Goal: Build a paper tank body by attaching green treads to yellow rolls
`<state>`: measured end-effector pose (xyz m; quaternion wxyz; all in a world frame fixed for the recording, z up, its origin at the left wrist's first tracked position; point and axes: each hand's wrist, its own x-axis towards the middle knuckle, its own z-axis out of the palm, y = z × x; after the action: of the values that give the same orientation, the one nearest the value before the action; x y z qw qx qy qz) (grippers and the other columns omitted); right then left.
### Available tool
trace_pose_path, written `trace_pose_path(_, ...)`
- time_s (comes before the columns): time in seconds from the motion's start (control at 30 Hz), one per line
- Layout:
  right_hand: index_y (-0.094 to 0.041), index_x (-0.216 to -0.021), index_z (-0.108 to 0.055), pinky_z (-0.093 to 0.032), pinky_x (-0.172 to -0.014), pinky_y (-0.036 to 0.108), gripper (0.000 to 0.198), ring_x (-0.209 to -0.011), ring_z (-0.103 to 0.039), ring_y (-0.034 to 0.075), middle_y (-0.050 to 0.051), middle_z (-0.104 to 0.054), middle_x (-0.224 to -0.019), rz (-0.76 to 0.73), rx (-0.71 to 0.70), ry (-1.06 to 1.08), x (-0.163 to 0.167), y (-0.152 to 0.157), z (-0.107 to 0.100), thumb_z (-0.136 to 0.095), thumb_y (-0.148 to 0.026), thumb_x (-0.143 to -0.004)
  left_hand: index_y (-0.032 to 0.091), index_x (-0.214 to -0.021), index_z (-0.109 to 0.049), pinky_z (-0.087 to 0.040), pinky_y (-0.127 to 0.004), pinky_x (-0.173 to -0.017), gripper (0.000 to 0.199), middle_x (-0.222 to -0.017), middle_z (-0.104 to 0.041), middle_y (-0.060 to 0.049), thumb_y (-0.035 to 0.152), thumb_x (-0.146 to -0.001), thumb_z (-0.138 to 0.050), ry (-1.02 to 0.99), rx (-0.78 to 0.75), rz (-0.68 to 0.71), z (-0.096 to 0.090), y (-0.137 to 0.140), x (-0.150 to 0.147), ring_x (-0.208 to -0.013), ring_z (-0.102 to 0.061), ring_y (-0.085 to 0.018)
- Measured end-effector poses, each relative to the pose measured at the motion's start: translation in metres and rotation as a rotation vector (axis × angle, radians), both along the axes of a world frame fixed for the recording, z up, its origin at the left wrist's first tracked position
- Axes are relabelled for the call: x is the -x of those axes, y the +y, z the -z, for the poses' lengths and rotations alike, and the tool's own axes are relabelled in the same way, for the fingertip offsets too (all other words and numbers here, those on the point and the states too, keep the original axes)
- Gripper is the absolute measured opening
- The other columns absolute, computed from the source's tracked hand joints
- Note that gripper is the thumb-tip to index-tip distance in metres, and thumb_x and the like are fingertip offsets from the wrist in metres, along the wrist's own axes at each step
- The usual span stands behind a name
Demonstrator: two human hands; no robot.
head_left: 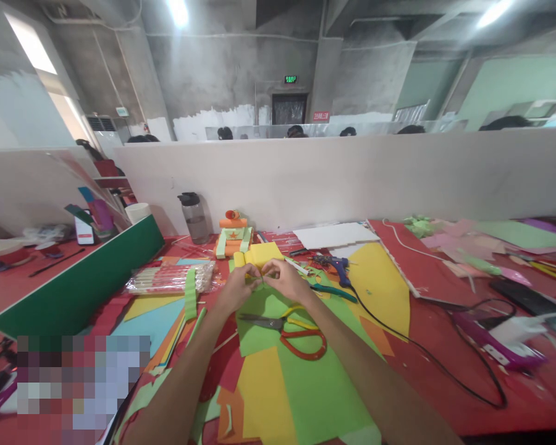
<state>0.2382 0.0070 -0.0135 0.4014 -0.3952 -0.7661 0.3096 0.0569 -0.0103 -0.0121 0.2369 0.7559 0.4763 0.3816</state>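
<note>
My left hand (241, 285) and my right hand (282, 277) meet at the middle of the worktable, fingertips pinched close together. A tiny thing between them is too small to make out. Just behind the fingers is a folded yellow paper piece (265, 252) with a rolled edge; whether the fingers touch it is unclear. Green paper sheets (315, 383) lie under my hands and forearms. On the green paper, between my forearms, rest scissors (278, 323) with one yellow and one red handle, blades pointing left. An orange and pale green paper model (234, 236) stands beyond my hands.
Right of my hands lie a blue glue gun (340, 271) with a black cord and teal-handled pliers (336, 292). A bottle (194, 219) stands against the white partition (306, 179). Wrapped sticks (167, 278) and a green board (88, 278) are at left. Paper scraps (463, 244) lie right.
</note>
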Motion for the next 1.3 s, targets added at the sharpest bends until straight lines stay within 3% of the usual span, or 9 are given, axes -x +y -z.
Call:
trace_pose_path(0.27, -0.017, -0.089, -0.061, -0.050, -0.068, 0.028, 0.012, -0.081, -0.067, 0.018, 0.005, -0.070, -0.089, -0.081, 0.039, 0.033, 0.000, -0.002, -0.004, -0.058, -0.014, -0.079, 0.020, -0.083, -0.063, -0.046, -0.033, -0.079, 0.009, -0.091, -0.069, -0.006, 0.027, -0.078, -0.062, 0.027, -0.049, -0.041, 0.001, -0.002, -0.005, -0.086, -0.061, -0.022)
trace_pose_path(0.77, -0.020, -0.096, -0.056, -0.049, -0.072, 0.031, 0.017, -0.079, -0.068, 0.018, 0.001, -0.072, -0.084, -0.046, 0.079, -0.033, -0.007, -0.005, -0.010, -0.062, -0.017, -0.080, 0.021, -0.084, -0.057, -0.043, -0.029, -0.070, 0.006, -0.087, -0.067, -0.004, 0.023, -0.079, -0.059, 0.129, -0.089, -0.080, -0.002, -0.005, -0.005, -0.083, -0.061, -0.020)
trace_pose_path(1.1, -0.019, -0.095, -0.057, -0.050, -0.069, 0.029, 0.017, -0.080, -0.068, 0.019, 0.002, -0.070, -0.081, -0.045, 0.097, -0.034, -0.005, -0.006, -0.011, -0.064, -0.021, -0.080, 0.018, -0.085, -0.060, -0.045, -0.030, -0.077, 0.010, -0.089, -0.063, -0.005, 0.014, -0.077, -0.056, 0.086, -0.116, -0.055, 0.001, -0.002, -0.001, -0.086, -0.059, -0.020)
trace_pose_path(1.3, -0.020, -0.094, -0.058, -0.049, -0.068, 0.028, 0.016, -0.078, -0.067, 0.018, 0.002, -0.069, -0.081, -0.064, 0.063, -0.019, -0.004, -0.005, -0.006, -0.063, -0.020, -0.079, 0.020, -0.091, -0.057, -0.044, -0.027, -0.070, 0.013, -0.087, -0.065, -0.002, 0.016, -0.079, -0.055, 0.018, -0.040, -0.019, 0.001, -0.003, 0.000, -0.083, -0.061, -0.018)
